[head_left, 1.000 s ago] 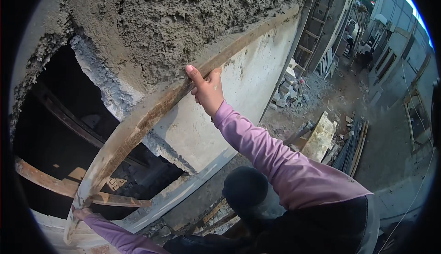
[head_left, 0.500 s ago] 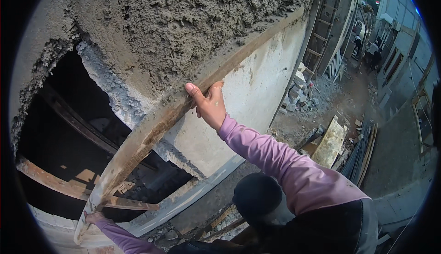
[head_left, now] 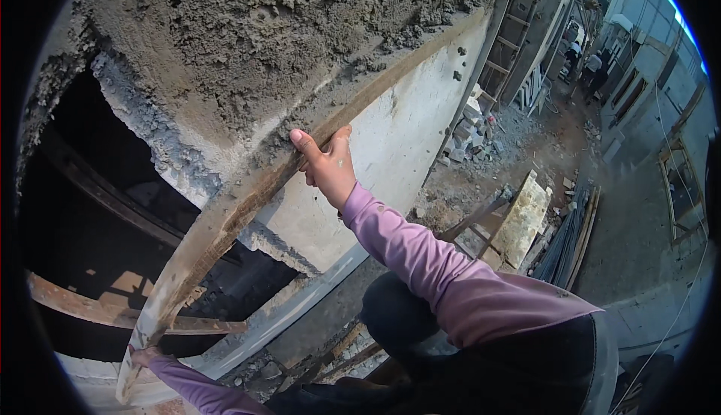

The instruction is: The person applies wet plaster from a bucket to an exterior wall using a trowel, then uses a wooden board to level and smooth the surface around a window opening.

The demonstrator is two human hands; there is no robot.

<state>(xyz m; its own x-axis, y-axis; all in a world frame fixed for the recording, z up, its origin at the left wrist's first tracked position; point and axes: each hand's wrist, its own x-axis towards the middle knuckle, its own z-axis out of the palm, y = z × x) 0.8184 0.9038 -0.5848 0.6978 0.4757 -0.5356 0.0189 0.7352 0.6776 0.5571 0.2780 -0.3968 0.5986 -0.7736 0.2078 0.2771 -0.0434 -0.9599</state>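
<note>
A long wooden board (head_left: 188, 261), smeared with mortar, runs slantwise from the lower left to the upper right against the wall. Above its far stretch lies rough grey mortar (head_left: 300, 32); below it is a smoother pale wall (head_left: 402, 126). My right hand (head_left: 330, 169) grips the board near its middle, thumb over the upper edge and fingers partly hidden beneath. At the lower left end my left hand (head_left: 145, 356) is closed round the board, its fingers mostly hidden. Crumbs of mortar sit along the board's upper edge.
A dark wall opening (head_left: 90, 212) with broken edges lies behind the board's left part, crossed by a wooden beam (head_left: 90, 306). Far below are a rubble pile (head_left: 467, 133), a leaning slab (head_left: 523, 223) and long rods (head_left: 565, 238). A ladder (head_left: 505, 43) stands beyond the wall; people are distant.
The view has shifted, so the board and both hands appear a little farther left. Dark mortar clumps now show against the pale wall at the far right. Both hands keep their grip.
</note>
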